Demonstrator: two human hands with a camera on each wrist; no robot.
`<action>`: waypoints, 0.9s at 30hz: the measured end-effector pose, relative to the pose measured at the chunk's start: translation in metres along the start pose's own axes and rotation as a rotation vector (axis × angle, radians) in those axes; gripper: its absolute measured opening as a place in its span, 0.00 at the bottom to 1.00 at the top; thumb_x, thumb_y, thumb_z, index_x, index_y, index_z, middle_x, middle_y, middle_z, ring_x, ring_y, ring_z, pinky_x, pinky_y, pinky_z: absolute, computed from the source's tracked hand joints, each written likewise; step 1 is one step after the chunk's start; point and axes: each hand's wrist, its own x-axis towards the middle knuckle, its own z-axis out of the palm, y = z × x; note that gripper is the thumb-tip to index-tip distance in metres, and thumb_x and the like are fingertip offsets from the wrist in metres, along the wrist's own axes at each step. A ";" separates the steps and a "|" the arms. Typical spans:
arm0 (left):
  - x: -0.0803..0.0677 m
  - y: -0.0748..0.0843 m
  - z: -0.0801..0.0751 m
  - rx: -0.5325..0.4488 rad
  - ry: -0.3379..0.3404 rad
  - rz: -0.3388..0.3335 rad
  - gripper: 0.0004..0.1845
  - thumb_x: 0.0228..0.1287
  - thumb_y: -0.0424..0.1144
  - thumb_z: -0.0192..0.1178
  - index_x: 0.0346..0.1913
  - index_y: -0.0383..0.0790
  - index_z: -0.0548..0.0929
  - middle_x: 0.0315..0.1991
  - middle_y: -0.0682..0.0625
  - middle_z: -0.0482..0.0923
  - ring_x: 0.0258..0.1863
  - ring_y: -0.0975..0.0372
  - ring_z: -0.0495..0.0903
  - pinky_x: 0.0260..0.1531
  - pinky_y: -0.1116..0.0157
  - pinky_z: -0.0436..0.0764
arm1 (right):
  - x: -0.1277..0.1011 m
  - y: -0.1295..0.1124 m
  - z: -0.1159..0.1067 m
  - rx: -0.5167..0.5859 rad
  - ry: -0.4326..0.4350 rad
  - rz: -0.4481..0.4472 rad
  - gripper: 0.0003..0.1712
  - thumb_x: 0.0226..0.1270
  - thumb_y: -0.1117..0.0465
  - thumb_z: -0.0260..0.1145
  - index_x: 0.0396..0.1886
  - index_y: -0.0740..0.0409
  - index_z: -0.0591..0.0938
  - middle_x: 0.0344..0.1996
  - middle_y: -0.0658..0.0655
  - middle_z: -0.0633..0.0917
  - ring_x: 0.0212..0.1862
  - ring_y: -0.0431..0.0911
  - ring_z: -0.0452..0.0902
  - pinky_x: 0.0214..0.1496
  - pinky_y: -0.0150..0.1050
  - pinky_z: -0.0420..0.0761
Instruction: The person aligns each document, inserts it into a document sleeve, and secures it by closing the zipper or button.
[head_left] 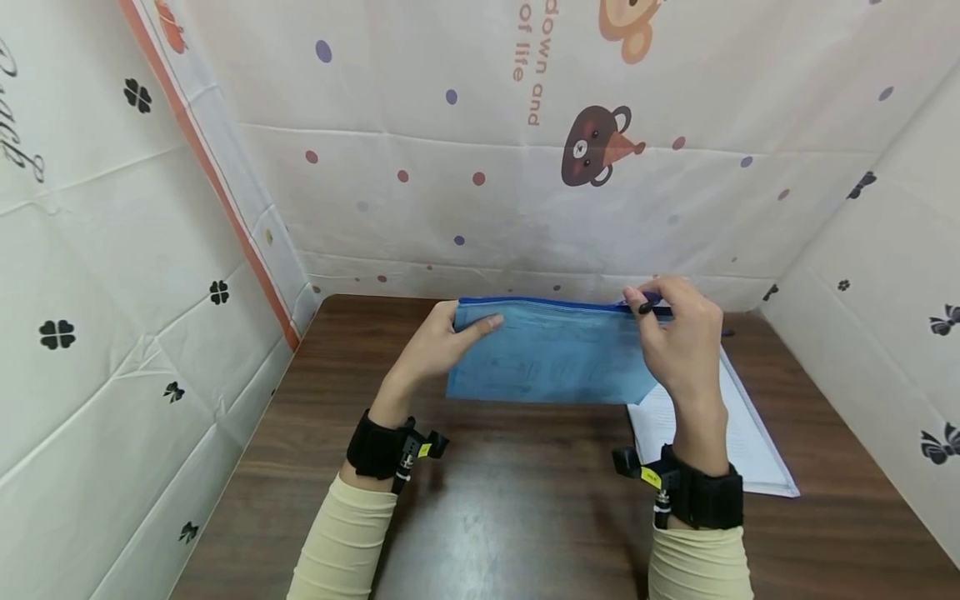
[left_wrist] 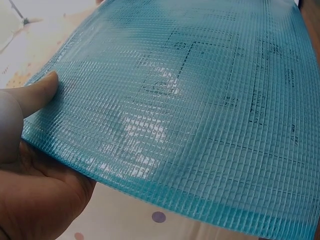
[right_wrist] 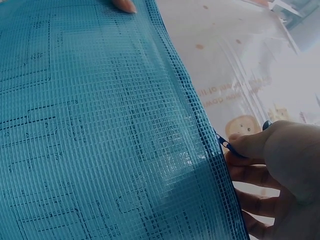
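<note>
A blue mesh zipper pouch (head_left: 551, 354) is held up over the table, its long zipper (head_left: 540, 302) along the top. Printed paper (left_wrist: 200, 65) shows through the mesh in the left wrist view. My left hand (head_left: 438, 342) grips the pouch's left end, thumb on the near face and fingers behind. At the upper right corner, my right hand (head_left: 682, 333) pinches the blue zipper pull (right_wrist: 232, 148) between thumb and forefinger. A small dark tip (right_wrist: 267, 124) pokes out beside that thumb. The right hand's other fingers lie behind the pouch edge.
White printed sheets (head_left: 738, 433) lie on the brown wooden table (head_left: 480, 500) at the right, partly behind the right forearm. Patterned white cloth (head_left: 420, 200) hangs at the back and both sides. A small dark object (head_left: 727, 332) shows just past the right hand.
</note>
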 end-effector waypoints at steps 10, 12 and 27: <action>-0.002 -0.004 -0.002 -0.003 0.017 -0.013 0.16 0.82 0.45 0.60 0.34 0.39 0.76 0.23 0.52 0.55 0.23 0.57 0.59 0.29 0.61 0.64 | -0.004 0.000 0.000 0.004 0.012 -0.003 0.11 0.74 0.64 0.72 0.38 0.71 0.87 0.37 0.67 0.88 0.46 0.63 0.85 0.50 0.62 0.80; -0.002 -0.005 -0.004 -0.004 0.026 -0.010 0.18 0.82 0.46 0.60 0.31 0.40 0.74 0.22 0.52 0.54 0.22 0.57 0.58 0.29 0.61 0.63 | -0.005 0.000 -0.002 0.001 0.022 0.003 0.11 0.74 0.64 0.72 0.39 0.72 0.87 0.37 0.68 0.89 0.46 0.63 0.85 0.51 0.63 0.81; -0.004 -0.007 -0.016 -0.023 0.070 0.018 0.22 0.82 0.47 0.60 0.27 0.41 0.69 0.21 0.52 0.52 0.19 0.58 0.53 0.27 0.63 0.61 | -0.001 0.004 -0.011 -0.021 0.059 0.049 0.14 0.76 0.60 0.72 0.42 0.70 0.88 0.40 0.66 0.90 0.46 0.61 0.86 0.52 0.45 0.80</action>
